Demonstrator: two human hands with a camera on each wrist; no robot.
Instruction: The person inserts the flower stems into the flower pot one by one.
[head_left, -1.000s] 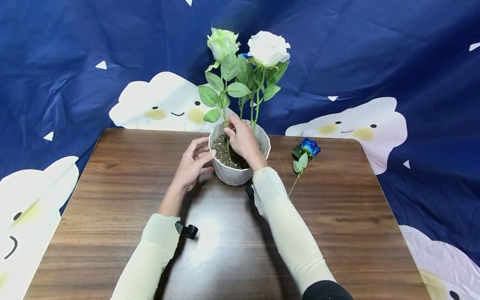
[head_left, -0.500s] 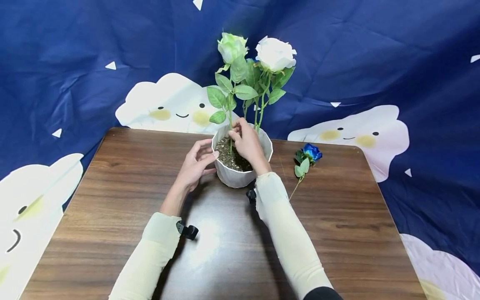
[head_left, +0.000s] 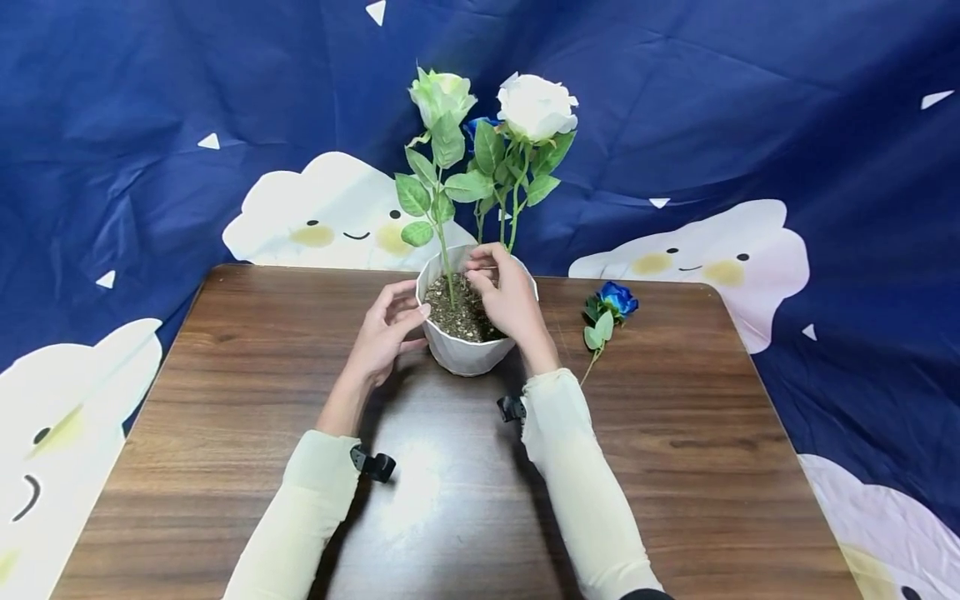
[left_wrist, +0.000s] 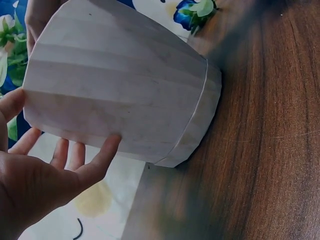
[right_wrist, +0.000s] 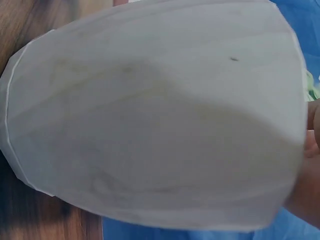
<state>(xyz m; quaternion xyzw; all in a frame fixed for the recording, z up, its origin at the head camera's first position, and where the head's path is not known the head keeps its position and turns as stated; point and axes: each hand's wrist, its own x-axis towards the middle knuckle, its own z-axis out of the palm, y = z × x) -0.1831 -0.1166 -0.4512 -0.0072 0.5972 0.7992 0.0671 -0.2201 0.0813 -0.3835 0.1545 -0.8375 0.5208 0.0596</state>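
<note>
A white faceted flower pot (head_left: 468, 357) filled with soil (head_left: 457, 321) stands near the table's back edge. In it rise a pale green rose (head_left: 441, 96), a white rose (head_left: 537, 108) and a mostly hidden blue rose (head_left: 480, 127). My left hand (head_left: 381, 333) touches the pot's left side, its thumb by the rim. In the left wrist view, spread fingers (left_wrist: 102, 160) rest against the wall. Over the soil, right of the green rose's stem, hovers my right hand (head_left: 510, 296), fingers loosely bent and holding nothing. The pot's wall hides most of that hand in the right wrist view.
Another blue rose (head_left: 618, 298) lies on the brown wooden table (head_left: 675, 433), right of the pot, its stem pointing toward me. Behind the table hangs a dark blue cloth (head_left: 300, 83) with smiling clouds.
My right hand has let go of the green rose's stem and drawn back to the right. The green rose now leans slightly left. My left hand has stayed at the pot.
</note>
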